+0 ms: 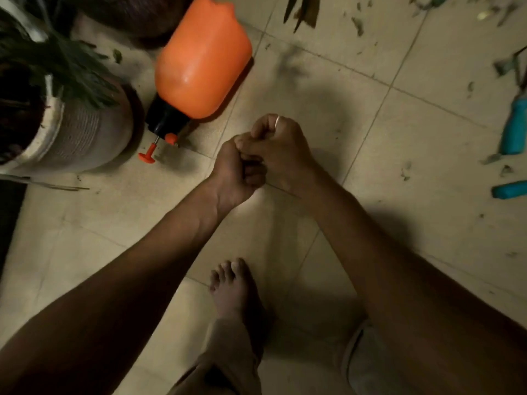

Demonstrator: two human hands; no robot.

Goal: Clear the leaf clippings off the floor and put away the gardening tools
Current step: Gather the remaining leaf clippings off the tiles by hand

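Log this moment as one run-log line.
left hand: curled, thin stalk trailing | right hand: curled against left, contents unclear | orange plastic sprayer bottle: on its side | teal-handled tools: far right | leaf clippings: scattered

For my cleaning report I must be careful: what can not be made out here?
Head view only.
What, if anything, the left hand and right hand hold: hidden by curled fingers.
Blue tools: cut off by the right edge.
Leaf clippings: too small, blurred.
Plant pot: cut off by the left edge.
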